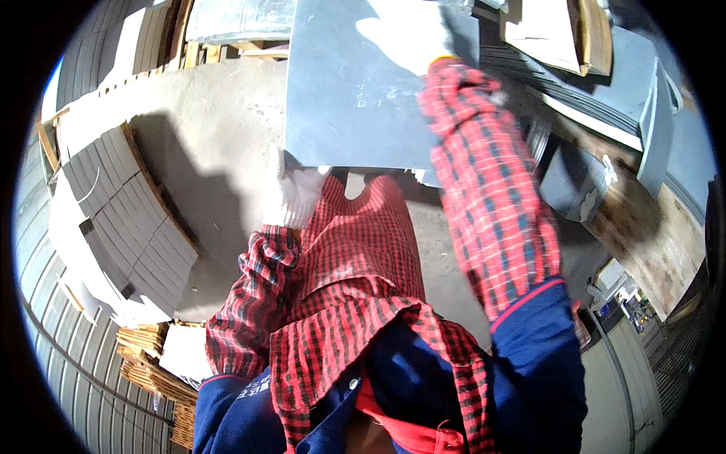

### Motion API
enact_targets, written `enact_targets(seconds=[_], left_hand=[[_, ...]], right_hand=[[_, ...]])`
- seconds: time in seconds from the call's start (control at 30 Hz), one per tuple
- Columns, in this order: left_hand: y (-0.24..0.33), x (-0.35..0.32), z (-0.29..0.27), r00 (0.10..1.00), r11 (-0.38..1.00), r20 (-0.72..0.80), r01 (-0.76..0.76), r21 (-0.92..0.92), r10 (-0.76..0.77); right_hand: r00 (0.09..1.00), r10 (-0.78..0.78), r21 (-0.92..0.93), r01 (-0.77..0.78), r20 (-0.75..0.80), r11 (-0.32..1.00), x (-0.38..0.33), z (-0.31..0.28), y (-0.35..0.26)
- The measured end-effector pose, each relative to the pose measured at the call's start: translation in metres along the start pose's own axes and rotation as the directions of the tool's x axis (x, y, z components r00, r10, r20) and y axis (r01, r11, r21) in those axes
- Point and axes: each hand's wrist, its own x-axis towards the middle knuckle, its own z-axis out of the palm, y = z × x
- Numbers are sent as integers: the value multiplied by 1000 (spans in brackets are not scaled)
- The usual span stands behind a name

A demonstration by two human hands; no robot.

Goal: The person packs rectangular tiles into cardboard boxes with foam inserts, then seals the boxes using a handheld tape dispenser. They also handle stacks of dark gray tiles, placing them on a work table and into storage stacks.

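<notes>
A flat grey sheet (pixel 355 113) with pale scuff marks lies in front of my body, its far edge cut off by the top of the view. My left hand (pixel 296 195), in a white glove, grips its near left corner; the sheet hides part of the fingers. Farther out, my gloved right hand (pixel 404 34) rests on the upper right of the sheet with its fingers stretched out. Red checked sleeves cover both forearms.
Stacked pale panels (pixel 125 219) stand at the left, above brown cardboard pieces (pixel 155 359). More grey sheets (pixel 560 91) are piled at the right, beside a stained wooden board (pixel 643 234). A grey block-like object (pixel 575 181) sits near it. Concrete floor (pixel 219 113) shows between.
</notes>
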Motion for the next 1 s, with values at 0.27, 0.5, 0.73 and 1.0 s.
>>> enact_targets(seconds=[0.27, 0.5, 0.73, 1.0], left_hand=[[-15, 4, -25, 992, 994, -63, -103, 48, 105], [-16, -3, -25, 990, 999, -136, 25, 38, -19], [-21, -3, -30, 972, 999, -235, -7, -41, -3], [-26, 3, -44, 956, 994, -283, -95, -56, 75]], right_hand=[[834, 552, 553, -461, 2, 695, -130, 130, 146], [765, 624, 513, -604, 160, 609, -237, 132, 71], [846, 527, 674, -437, 84, 595, -236, 133, 61], [798, 570, 747, -497, 195, 441, -228, 114, 35]])
